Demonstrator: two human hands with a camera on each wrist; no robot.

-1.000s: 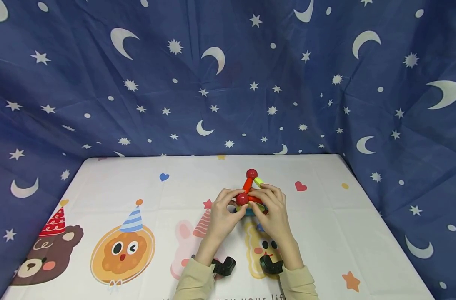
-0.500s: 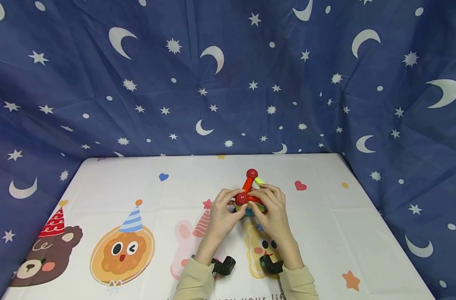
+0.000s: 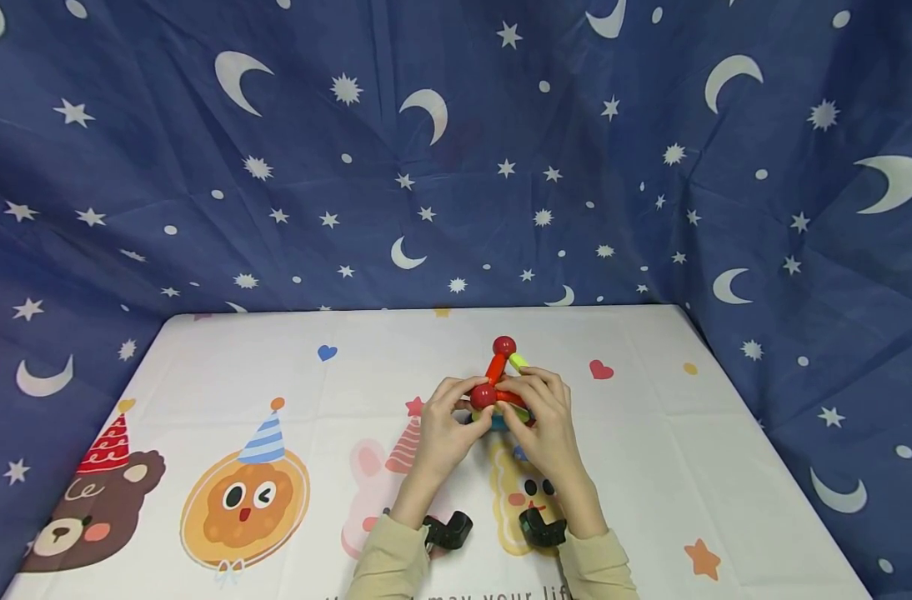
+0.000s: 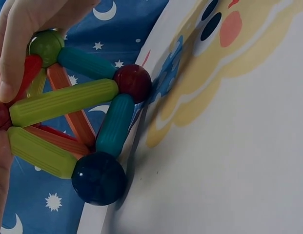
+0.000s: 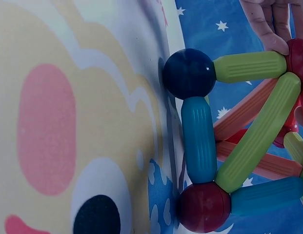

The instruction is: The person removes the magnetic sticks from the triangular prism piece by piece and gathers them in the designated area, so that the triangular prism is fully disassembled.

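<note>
Near the middle of the table, in the head view, a frame of coloured magnetic rods and balls stands between both hands. The left hand [image 3: 444, 425] pinches its near upper red ball [image 3: 483, 396] with thumb and fingers. From the other side the right hand [image 3: 548, 421] pinches a red rod [image 3: 509, 398] that joins this ball. Another red rod [image 3: 495, 368] runs to a far red ball [image 3: 504, 347]. In the left wrist view, yellow-green rods [image 4: 66, 102] lead down to a dark blue ball [image 4: 99, 178] and a dark red ball [image 4: 133, 84]. A blue rod [image 5: 199, 140] links those two low balls.
A white tablecloth [image 3: 636, 467] with printed cartoon figures covers the table. Behind and at both sides hangs a blue curtain [image 3: 471, 208] with moons and stars. Each wrist carries a black camera mount [image 3: 450, 531].
</note>
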